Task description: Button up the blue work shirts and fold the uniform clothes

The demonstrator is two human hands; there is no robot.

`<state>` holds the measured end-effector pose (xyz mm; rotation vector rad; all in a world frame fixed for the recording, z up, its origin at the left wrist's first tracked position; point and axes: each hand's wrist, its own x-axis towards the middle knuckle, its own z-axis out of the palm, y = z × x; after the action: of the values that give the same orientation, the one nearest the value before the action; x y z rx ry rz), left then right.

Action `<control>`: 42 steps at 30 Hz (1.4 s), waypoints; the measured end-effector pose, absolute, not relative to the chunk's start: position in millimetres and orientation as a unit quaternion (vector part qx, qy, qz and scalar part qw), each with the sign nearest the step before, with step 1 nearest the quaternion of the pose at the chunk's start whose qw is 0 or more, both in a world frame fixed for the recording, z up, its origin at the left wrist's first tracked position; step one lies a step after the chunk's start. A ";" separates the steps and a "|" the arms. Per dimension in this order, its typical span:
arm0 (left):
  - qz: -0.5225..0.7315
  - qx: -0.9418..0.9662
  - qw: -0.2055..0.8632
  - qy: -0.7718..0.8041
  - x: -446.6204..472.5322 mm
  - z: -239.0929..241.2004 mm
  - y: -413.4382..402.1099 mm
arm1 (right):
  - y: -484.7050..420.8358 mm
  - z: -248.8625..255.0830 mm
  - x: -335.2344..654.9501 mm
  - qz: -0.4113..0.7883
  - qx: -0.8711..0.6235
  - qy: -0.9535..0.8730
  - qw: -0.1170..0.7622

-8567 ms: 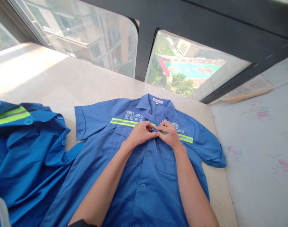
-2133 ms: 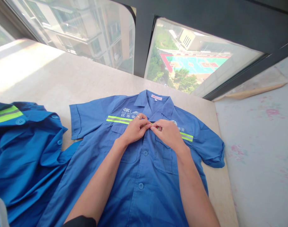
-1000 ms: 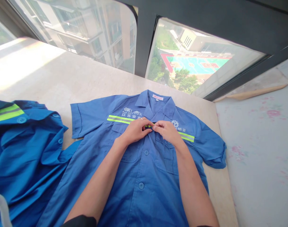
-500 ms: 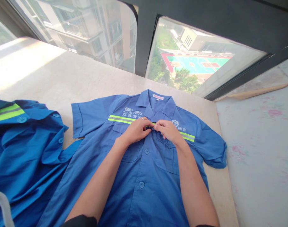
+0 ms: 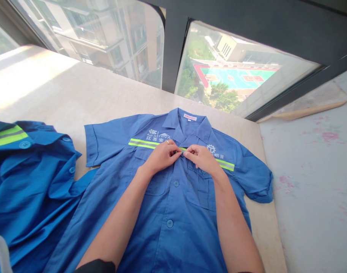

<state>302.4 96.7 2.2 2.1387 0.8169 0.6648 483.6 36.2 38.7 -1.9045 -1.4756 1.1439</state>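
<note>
On the blue shirt we read white print on the chest: "An Ji" w/ the characters 江苏安 below. The characters beside the gear logo are too small for us, and the red neck label also. The shirt is short-sleeved w/ a yellow-green reflective stripe, and lies flat, front up, on the beige ledge by the window. The left hand & right hand both pinch closed on its front opening at stripe level. A second blue shirt lies crumpled at left, touching it.
</note>
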 end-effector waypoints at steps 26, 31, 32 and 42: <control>0.270 0.862 0.225 0.364 307.6 -2.3 94.4 | 36.4 32.9 478.1 0.280 -0.756 -0.553 0.211; 0.258 0.863 0.194 0.389 311.4 0.4 91.0 | 36.3 35.7 471.7 0.249 -0.773 -0.555 0.182; 0.258 0.862 0.192 0.392 311.4 0.4 91.0 | 36.4 35.4 472.6 0.252 -0.768 -0.559 0.187; 0.260 0.866 0.234 0.357 301.7 0.1 96.2 | 32.4 15.4 522.5 0.152 -0.708 -0.638 0.264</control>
<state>301.7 96.2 0.1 2.3792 0.9802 0.7130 522.5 32.4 15.4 -1.9124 -1.7232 0.4119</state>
